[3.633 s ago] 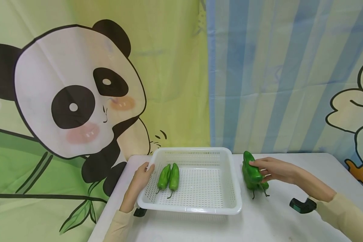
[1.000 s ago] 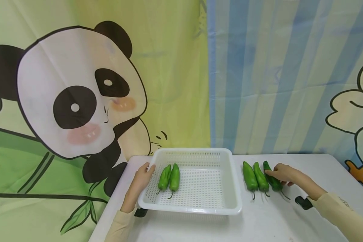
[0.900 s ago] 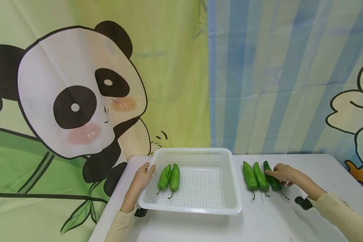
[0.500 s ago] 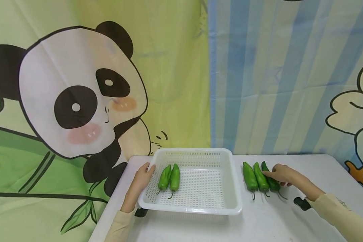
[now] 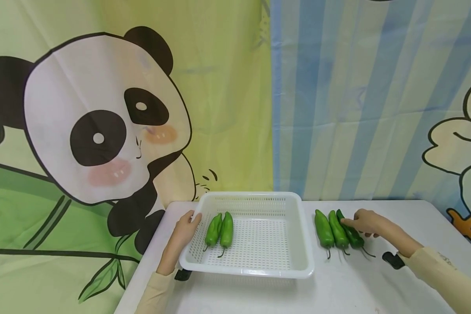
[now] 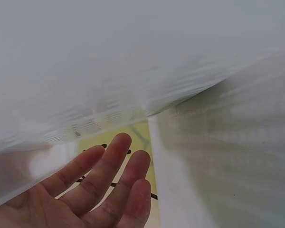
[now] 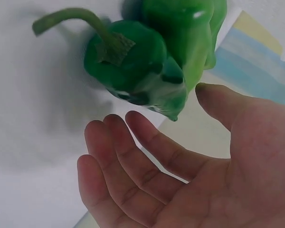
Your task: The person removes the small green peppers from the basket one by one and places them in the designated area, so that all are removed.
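Only the wrist views reveal loosely spread fingers [image 7: 166,148]: right hand [image 5: 370,221] by the rightmost pepper [image 5: 354,239], left hand [image 5: 184,229] at the basket [image 5: 261,244].

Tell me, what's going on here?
A person's right hand is at the darkest green pepper, rightmost of three lying side by side on the white table; its fingers look loose rather than gripping. The left hand rests at the left rim of a white basket, with two more green peppers inside, toward its left side.
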Available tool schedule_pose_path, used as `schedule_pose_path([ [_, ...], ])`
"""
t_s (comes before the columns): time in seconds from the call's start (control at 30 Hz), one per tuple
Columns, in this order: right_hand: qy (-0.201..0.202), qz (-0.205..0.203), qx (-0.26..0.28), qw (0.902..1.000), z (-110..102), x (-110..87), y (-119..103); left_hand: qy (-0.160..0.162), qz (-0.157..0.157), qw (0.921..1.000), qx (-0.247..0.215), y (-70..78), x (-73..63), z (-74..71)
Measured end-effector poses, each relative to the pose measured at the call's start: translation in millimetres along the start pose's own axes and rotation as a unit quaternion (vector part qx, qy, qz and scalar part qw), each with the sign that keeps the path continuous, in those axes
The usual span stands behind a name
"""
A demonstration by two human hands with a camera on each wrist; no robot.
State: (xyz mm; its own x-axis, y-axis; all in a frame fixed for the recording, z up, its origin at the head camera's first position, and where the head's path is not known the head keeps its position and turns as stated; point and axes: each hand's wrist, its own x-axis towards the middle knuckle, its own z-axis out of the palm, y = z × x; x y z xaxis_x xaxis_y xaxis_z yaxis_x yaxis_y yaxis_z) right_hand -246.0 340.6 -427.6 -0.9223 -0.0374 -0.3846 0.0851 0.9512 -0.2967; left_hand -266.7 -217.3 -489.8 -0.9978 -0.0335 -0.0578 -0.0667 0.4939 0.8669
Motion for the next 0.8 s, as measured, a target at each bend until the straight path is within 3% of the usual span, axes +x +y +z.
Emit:
schedule_pose_path([
  [0.33, 0.007, -0.040, -0.008, 0.9991, -14.8, -7.6, -7.6, 0.005, 0.010, 0.9999, 0.005, 1.0, -0.8, -0.8],
  [0.8, 0.005, -0.080, -0.013, 0.9967, -25.0, -16.7, -41.1, 0.008, 0.011, 0.9999, 0.009, 0.8, -2.1, -1.5],
])
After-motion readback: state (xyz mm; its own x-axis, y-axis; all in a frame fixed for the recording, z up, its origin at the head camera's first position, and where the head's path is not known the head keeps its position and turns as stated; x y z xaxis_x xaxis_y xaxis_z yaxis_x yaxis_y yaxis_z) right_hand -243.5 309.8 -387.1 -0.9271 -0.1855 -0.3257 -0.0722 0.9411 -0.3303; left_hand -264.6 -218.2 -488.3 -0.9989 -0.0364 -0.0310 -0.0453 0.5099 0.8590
